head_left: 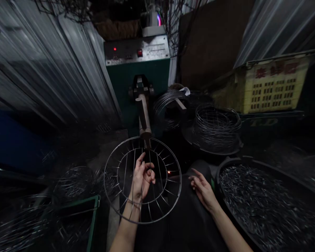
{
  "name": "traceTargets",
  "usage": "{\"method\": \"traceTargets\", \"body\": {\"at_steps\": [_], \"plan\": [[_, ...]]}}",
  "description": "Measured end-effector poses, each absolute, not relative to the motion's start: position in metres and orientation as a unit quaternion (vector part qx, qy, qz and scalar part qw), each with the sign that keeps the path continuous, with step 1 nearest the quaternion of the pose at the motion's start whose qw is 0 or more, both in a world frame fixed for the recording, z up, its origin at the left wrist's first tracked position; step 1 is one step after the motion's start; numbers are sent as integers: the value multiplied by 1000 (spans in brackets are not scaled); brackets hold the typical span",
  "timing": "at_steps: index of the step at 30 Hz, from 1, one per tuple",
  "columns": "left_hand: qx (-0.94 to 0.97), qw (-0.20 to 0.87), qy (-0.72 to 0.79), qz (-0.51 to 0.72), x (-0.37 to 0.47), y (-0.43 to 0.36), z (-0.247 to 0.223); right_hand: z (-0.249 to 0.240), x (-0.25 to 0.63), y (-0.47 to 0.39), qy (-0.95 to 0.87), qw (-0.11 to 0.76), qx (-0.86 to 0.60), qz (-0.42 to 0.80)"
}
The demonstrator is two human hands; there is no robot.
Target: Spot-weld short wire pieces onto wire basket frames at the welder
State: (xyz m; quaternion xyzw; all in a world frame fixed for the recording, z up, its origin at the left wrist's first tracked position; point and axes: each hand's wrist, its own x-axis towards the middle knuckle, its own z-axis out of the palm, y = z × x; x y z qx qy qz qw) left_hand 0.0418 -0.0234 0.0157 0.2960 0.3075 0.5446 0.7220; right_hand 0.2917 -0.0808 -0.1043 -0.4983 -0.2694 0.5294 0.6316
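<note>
— Where's it looking from?

— From the person's head, facing forward and steeply down; both forearms rise from the bottom edge of the frame.

— How near?

— Close. The left hand (142, 177) and the round wire frame (115, 206) fill lower centre, and the green machine (137, 75) stands just ahead at upper centre.

— Wide view?

— Very: the corrugated wall (42, 70) at upper left bends. Only this one view.

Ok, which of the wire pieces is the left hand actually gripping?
The round spoked wire frame: the left hand pinches one spoke. The wire coils sit apart, behind the open right hand.
</note>
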Motion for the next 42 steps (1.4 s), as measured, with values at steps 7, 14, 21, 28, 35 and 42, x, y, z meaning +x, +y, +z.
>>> {"method": "traceTargets", "body": {"at_steps": [7,14,21,28,35,42], "plan": [[306,710,306,555,31,-18,15,-105,290,-79,-264,627,-501,535],[305,701,317,561,31,-11,18,-104,289,-78,-259,629,-489,546],[289,710,324,554,32,-11,23,-105,287,-80,-259,637,-486,539],[321,676,333,573,35,-13,26,-76,280,-64,-342,596,-540,486],[318,657,336,595,35,-9,23,-3,259,11,-499,549,-529,412],[306,653,329,609,33,-6,21,15,242,34,-542,543,-486,418]]}}
